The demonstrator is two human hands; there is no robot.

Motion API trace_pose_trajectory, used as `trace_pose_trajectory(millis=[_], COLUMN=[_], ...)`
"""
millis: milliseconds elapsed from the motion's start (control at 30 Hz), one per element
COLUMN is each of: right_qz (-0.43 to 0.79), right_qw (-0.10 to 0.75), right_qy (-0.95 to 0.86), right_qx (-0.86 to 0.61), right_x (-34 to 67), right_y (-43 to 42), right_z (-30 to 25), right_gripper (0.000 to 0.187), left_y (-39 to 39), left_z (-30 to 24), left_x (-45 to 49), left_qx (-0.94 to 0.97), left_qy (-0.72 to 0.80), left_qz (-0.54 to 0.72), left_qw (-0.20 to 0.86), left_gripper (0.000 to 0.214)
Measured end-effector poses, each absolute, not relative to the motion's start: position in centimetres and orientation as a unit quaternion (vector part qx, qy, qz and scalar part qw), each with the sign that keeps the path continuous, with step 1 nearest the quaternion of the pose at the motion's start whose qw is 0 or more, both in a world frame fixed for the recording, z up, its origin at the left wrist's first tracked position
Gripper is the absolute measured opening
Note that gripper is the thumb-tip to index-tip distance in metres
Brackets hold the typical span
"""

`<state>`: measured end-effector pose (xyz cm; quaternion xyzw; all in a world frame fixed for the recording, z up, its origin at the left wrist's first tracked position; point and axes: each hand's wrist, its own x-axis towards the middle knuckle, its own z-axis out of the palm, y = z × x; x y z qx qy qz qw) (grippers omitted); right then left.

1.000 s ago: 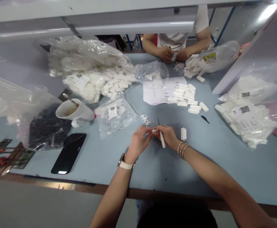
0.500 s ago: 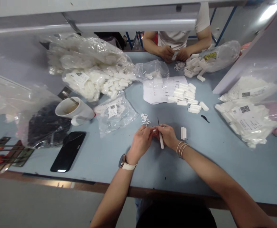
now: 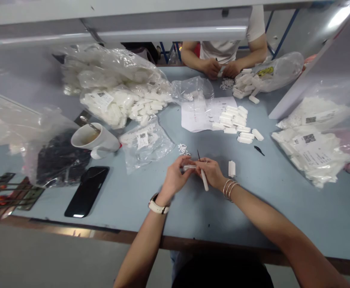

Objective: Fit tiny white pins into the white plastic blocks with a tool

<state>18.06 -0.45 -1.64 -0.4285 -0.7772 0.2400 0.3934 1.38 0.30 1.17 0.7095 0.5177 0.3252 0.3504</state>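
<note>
My left hand (image 3: 175,176) and my right hand (image 3: 212,172) meet over the blue-grey table (image 3: 193,212). The left fingers pinch a small white plastic part (image 3: 189,167). The right hand grips a thin tool with a white handle (image 3: 204,180) and a dark tip pointing up and away. A little heap of tiny white pieces (image 3: 183,149) lies just beyond my hands. A small white block (image 3: 231,168) stands to the right of my right hand.
White mug with spoon (image 3: 94,141), black phone (image 3: 86,191) and bags of white parts (image 3: 118,94) lie left. More bags (image 3: 313,148) sit right. A paper with white blocks (image 3: 235,122) lies ahead. Another person's hands (image 3: 219,68) work across the table.
My hands stay together at the same spot; the left fingers have shifted slightly on the white part, and the tool's tip has tilted a little leftward.
</note>
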Motion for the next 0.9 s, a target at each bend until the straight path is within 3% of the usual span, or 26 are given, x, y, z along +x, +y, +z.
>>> trace_pose_trajectory(millis=[133, 333, 500, 633, 900], right_qz=[0.251, 0.231, 0.230, 0.242, 0.248], right_qw=[0.372, 0.389, 0.395, 0.395, 0.391], right_qy=[-0.785, -0.769, -0.751, -0.740, -0.739], right_qx=[-0.426, -0.452, -0.477, -0.488, -0.490], right_x=[18.1, 18.2, 18.0, 18.0, 18.0], right_y=[-0.5, -0.4, -0.2, -0.2, -0.3], right_z=[-1.2, -1.6, -2.1, -2.1, -2.0], right_gripper=[0.026, 0.028, 0.007, 0.010, 0.003], left_y=[0.2, 0.6, 2.4, 3.5, 3.6], left_z=[1.4, 1.0, 0.2, -0.8, -1.6], left_x=[1.7, 1.7, -0.6, -1.3, -0.6], left_qx=[0.679, 0.692, 0.706, 0.771, 0.793], left_qy=[0.512, 0.508, 0.552, 0.545, 0.563], left_qz=[0.337, 0.349, 0.374, 0.316, 0.229], left_qw=[0.403, 0.376, 0.238, 0.092, 0.028], left_gripper=[0.038, 0.032, 0.019, 0.022, 0.022])
